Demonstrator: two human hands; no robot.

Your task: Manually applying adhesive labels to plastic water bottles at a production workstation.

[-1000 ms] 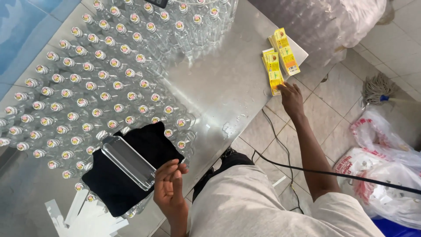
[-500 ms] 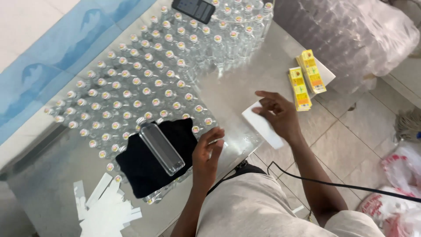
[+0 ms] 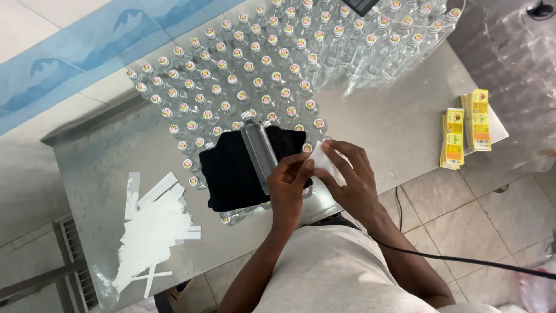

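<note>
Steel tabletop (image 3: 394,124), wide and shiny. Crowded over its far half with clear capped bottles (image 3: 255,64). Nearer, a black cloth (image 3: 229,168) with one clear bottle (image 3: 259,152) lying flat on it. Left of that, a heap of white backing strips (image 3: 153,229); at right, stacks of yellow labels (image 3: 463,134). Both hands together, left hand (image 3: 288,186) and right hand (image 3: 350,177) pinched on a white label sheet (image 3: 320,157) just beside the lying bottle. Likely light, floppy, perhaps sticky: best gripped by edges or corners.
</note>
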